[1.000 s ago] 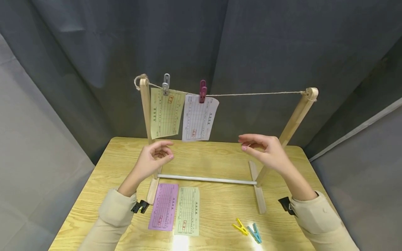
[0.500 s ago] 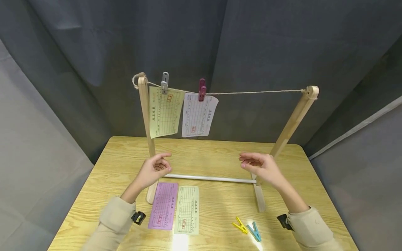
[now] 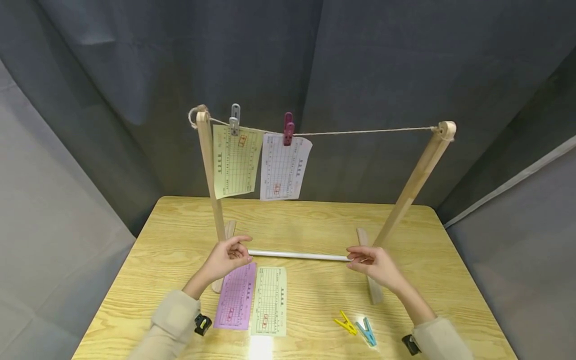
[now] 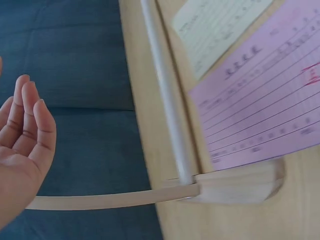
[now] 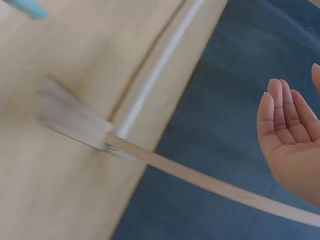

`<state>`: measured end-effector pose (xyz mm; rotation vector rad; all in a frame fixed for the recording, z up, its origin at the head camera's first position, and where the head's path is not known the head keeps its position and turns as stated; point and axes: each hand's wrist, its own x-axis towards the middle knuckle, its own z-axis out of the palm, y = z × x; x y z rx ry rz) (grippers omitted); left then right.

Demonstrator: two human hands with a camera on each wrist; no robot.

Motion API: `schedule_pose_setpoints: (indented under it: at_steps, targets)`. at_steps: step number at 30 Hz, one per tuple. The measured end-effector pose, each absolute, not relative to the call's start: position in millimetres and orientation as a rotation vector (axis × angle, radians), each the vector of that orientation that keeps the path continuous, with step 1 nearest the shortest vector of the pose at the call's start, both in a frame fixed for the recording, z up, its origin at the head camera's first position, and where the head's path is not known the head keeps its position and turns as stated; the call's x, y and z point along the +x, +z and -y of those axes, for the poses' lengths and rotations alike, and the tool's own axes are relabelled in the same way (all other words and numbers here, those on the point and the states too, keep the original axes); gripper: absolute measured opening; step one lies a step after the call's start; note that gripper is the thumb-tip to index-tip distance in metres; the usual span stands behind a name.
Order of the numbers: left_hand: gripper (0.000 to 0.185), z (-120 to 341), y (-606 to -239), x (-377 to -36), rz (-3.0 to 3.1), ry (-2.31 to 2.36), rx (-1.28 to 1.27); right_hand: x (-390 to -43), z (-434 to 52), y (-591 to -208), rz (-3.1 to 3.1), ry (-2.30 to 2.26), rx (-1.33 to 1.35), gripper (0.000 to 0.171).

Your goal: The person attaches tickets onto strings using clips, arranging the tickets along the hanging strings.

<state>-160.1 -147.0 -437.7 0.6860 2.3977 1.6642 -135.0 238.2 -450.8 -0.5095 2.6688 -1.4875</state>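
My left hand hovers by the left post, its fingers loosely bent and nothing in them. Across from it, my right hand hangs near the right post, likewise holding nothing. A purple paper slip and a pale green slip lie side by side on the table, just below the left hand. Toward the front right lie a yellow clothespin and a blue clothespin. On the string, a grey clothespin holds a yellow-green slip, and a maroon clothespin holds a white slip.
The string runs between a left wooden post and a right wooden post. A pale rod joins their bases across the wooden table. Dark curtains hang behind.
Both hands have come down from below the hanging slips toward the rod and the table, staying bare. The white slip swayed a little. The clothespins and slips on the table keep their places.
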Motion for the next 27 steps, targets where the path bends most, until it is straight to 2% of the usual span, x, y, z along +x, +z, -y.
schedule_pose_setpoints:
  at_steps: [6,17,27]
  targets:
    - [0.042,148,-455,-159,-2.367,1.695,0.678,-119,-246,-474,-2.636,-1.506,-0.346,0.039]
    - [0.041,139,-477,-149,-2.407,1.642,0.646,-84,-263,-526,-2.692,-1.439,-0.356,0.049]
    - [0.045,138,-491,-145,-2.426,1.65,0.59,-53,-268,-571,-2.913,-1.256,-0.185,0.064]
